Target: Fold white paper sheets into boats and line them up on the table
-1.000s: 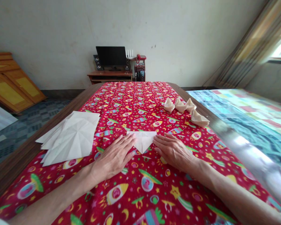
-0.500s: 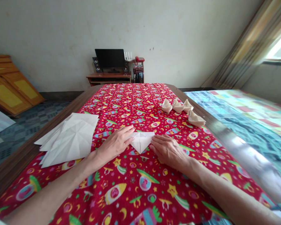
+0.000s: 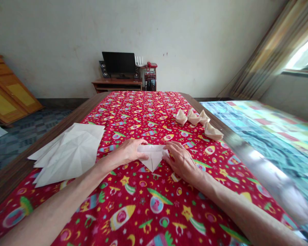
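Note:
A small white sheet of folded paper point(image 3: 152, 158) lies before me, its point toward me and a folded band along its far edge. My left hand point(image 3: 131, 150) grips its left end, thumb on the near side and fingers at the far edge. At the right end, my right hand point(image 3: 180, 158) holds the paper between thumb and curled fingers. To the left rests a stack of creased white paper sheets point(image 3: 72, 153). Several folded paper pieces point(image 3: 194, 118) with peaked tips stand at the right, beyond my right hand.
A red patterned cloth point(image 3: 143, 194) covers the wooden table point(image 3: 236, 147). Behind it, a monitor point(image 3: 118, 62) stands on a small desk point(image 3: 118, 84) by the wall. A bed with a patchwork cover point(image 3: 267, 119) is on the right, a wooden cabinet point(image 3: 12, 90) on the left.
Both hands have gone from lying flat beside the paper to gripping its ends with thumbs and fingers. The paper's far edge now shows a folded band. The view has shifted slightly.

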`<state>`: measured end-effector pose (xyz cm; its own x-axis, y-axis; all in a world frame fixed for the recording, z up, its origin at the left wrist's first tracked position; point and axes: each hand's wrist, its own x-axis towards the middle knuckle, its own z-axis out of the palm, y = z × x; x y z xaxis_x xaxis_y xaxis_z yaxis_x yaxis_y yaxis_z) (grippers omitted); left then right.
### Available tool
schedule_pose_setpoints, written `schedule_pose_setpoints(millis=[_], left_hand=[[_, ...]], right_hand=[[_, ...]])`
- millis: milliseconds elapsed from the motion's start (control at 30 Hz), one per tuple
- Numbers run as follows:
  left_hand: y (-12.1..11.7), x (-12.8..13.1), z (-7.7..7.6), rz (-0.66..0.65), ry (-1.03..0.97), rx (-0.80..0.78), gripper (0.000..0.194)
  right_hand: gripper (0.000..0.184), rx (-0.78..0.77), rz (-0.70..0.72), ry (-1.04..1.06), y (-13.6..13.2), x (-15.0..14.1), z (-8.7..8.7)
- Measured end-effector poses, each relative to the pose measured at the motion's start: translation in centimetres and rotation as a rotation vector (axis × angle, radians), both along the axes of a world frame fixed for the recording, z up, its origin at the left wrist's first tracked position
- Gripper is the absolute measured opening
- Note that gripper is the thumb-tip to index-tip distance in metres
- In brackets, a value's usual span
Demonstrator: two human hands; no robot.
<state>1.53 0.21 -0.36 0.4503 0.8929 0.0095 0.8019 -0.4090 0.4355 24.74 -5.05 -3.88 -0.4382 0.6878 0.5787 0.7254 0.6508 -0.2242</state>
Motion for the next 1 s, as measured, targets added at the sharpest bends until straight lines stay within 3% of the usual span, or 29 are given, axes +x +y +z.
schedule_pose_setpoints(millis=[100, 167, 233, 300, 333, 433, 533, 633, 767, 867, 1000], left_hand=[[0.1, -0.2, -0.6, -0.008, -0.136, -0.065, 0.048], [-0.1, -0.1, -0.7, 0.001, -0.183, -0.038, 0.049], [-0.8, 0.2, -0.2, -0.002, -0.196, 0.066, 0.045], [-1.6, 0.5, 0.7, -0.043, -0.178, 0.264, 0.038], [-2.1, 0.7, 1.2, -0.074, -0.156, 0.381, 0.034], [-3.3, 1.0, 2.5, -0.151, -0.059, 0.644, 0.01], [-4.0, 0.9, 2.8, -0.173, 0.045, 0.788, 0.015], [-4.2, 0.7, 1.8, -0.211, 0.155, 0.793, 0.02], [-4.6, 0.4, 0.2, -0.26, 0.258, 0.63, 0.016], [-5.6, 0.2, -0.2, -0.247, 0.263, 0.55, 0.014], [-6.6, -0.2, -0.7, -0.238, 0.21, 0.557, 0.015]], right_hand=[[0.054, -0.034, -0.057, 0.064, 0.7, 0.2, 0.2], [0.061, -0.154, -0.067, 0.08, 1.3, 0.2, 0.9], [0.044, -0.278, -0.045, 0.114, 1.8, 0.2, 1.8], [0.014, -0.31, -0.015, 0.15, 2.0, 0.2, 2.8], [0.007, -0.284, 0.002, 0.16, 1.9, 0.2, 3.3], [0.015, -0.065, 0.028, 0.114, 1.3, 0.4, 4.4], [0.019, 0.158, 0.015, -0.075, 0.7, 0.6, 4.6], [0.021, 0.241, 0.04, -0.286, 0.5, 0.6, 3.6], [0.023, 0.21, 0.092, -0.45, 0.4, 0.5, 2.2], [0.023, 0.145, 0.123, -0.469, 0.0, 0.6, 1.9], [0.021, 0.019, 0.114, -0.433, -0.7, 0.8, 2.3]])
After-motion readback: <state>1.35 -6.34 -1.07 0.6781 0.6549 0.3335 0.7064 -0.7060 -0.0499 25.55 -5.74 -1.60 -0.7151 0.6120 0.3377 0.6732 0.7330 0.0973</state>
